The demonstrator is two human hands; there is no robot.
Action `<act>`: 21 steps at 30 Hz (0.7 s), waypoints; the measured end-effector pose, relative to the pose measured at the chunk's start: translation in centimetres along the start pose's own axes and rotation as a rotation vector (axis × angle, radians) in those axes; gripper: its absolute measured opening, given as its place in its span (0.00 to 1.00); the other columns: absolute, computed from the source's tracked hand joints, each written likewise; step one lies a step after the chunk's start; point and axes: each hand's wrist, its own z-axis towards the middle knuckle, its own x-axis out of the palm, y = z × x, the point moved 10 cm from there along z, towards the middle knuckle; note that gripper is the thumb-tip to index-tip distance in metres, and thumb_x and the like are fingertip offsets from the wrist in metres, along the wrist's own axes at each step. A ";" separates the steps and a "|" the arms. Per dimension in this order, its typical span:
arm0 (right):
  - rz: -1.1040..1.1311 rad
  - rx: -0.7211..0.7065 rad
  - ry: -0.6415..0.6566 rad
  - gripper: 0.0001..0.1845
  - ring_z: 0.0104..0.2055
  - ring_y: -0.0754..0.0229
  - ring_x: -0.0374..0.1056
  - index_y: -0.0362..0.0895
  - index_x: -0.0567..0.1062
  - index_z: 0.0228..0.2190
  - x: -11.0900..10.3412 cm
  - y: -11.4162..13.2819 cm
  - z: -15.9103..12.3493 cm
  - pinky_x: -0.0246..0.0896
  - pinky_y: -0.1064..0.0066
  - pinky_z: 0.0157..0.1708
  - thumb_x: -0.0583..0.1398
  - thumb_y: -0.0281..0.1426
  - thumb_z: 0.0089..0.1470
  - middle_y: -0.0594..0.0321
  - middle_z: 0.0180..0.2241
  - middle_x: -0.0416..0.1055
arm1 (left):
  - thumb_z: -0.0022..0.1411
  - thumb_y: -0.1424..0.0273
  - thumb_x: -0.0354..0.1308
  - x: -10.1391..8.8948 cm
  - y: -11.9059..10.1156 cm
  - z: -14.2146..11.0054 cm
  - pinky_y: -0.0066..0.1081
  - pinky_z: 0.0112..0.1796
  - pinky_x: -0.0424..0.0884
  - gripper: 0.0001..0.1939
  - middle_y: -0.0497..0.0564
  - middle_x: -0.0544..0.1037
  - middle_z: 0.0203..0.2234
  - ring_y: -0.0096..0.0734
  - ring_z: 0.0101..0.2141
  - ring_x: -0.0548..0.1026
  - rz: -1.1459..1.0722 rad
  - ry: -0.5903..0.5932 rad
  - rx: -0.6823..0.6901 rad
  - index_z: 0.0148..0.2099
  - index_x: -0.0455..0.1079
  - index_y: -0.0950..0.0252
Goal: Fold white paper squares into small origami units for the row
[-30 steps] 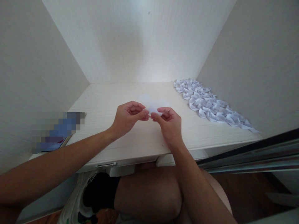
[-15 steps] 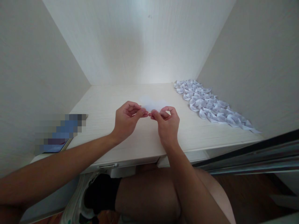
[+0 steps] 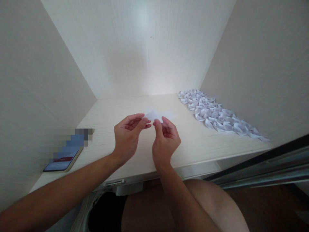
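Between my two hands is a small piece of white paper (image 3: pixel 152 115), its shape partly lost against the pale desktop. My left hand (image 3: pixel 130 132) pinches its left side between thumb and fingers. On the other side, my right hand (image 3: pixel 166 138) grips it with the thumb on top and the fingers curled beneath. Both hands are above the middle of the white desk (image 3: pixel 135 167). A faint white sheet (image 3: pixel 170 115) shows just behind my right fingers; whether it is part of the same paper I cannot tell.
Along the right wall lies a long heap of folded white paper pieces (image 3: pixel 217 117). A phone (image 3: pixel 64 161), partly blurred out, rests at the desk's left end. Walls enclose the desk at left, back and right. A drawer handle (image 3: pixel 115 182) is under the front edge.
My right hand has turned more upright and shifted slightly left, its index finger now curled in closer to the thumb. The paper looks narrower between the hands. The whole view has tilted upward.
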 end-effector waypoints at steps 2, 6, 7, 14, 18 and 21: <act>0.007 0.007 -0.014 0.15 0.37 0.56 0.77 0.43 0.81 0.40 0.1 0.0 -0.2 0.75 0.61 0.41 0.70 0.37 0.52 0.58 0.35 0.82 | 0.53 0.70 0.76 0.0 -0.2 0.0 0.30 0.38 0.85 0.12 0.47 0.84 0.30 0.30 0.33 0.85 -0.029 -0.008 0.001 0.39 0.79 0.65; 0.045 0.026 -0.010 0.15 0.36 0.57 0.77 0.43 0.82 0.39 0.4 -0.1 -0.1 0.74 0.61 0.41 0.71 0.36 0.51 0.60 0.34 0.82 | 0.52 0.71 0.76 0.2 -0.6 0.0 0.30 0.37 0.85 0.12 0.47 0.84 0.30 0.31 0.33 0.85 -0.028 -0.011 0.025 0.39 0.79 0.64; 0.057 0.032 0.001 0.14 0.35 0.58 0.76 0.43 0.82 0.39 0.5 -0.1 0.0 0.74 0.62 0.41 0.71 0.36 0.50 0.60 0.33 0.82 | 0.53 0.71 0.76 0.1 -0.7 0.0 0.31 0.36 0.85 0.12 0.47 0.84 0.30 0.31 0.33 0.85 -0.012 -0.015 0.033 0.39 0.79 0.64; 0.175 0.124 0.156 0.10 0.36 0.60 0.74 0.47 0.82 0.35 1.4 -0.6 0.5 0.71 0.66 0.40 0.71 0.36 0.50 0.65 0.33 0.80 | 0.55 0.68 0.75 -0.3 -1.5 0.2 0.32 0.34 0.86 0.13 0.47 0.84 0.31 0.32 0.32 0.85 0.105 -0.023 0.108 0.41 0.79 0.64; 0.231 0.207 0.240 0.09 0.34 0.63 0.69 0.47 0.81 0.32 1.8 -1.5 0.5 0.67 0.68 0.39 0.72 0.37 0.50 0.66 0.32 0.77 | 0.55 0.69 0.75 -0.3 -2.0 0.2 0.32 0.34 0.86 0.13 0.46 0.84 0.30 0.31 0.31 0.84 0.125 -0.014 0.159 0.41 0.79 0.64; 0.220 0.238 0.262 0.10 0.33 0.63 0.67 0.47 0.81 0.32 1.9 -2.0 0.5 0.65 0.68 0.38 0.71 0.39 0.51 0.66 0.32 0.77 | 0.55 0.68 0.75 -0.5 -2.1 0.2 0.33 0.36 0.86 0.13 0.46 0.84 0.30 0.31 0.31 0.84 0.157 -0.020 0.175 0.41 0.79 0.64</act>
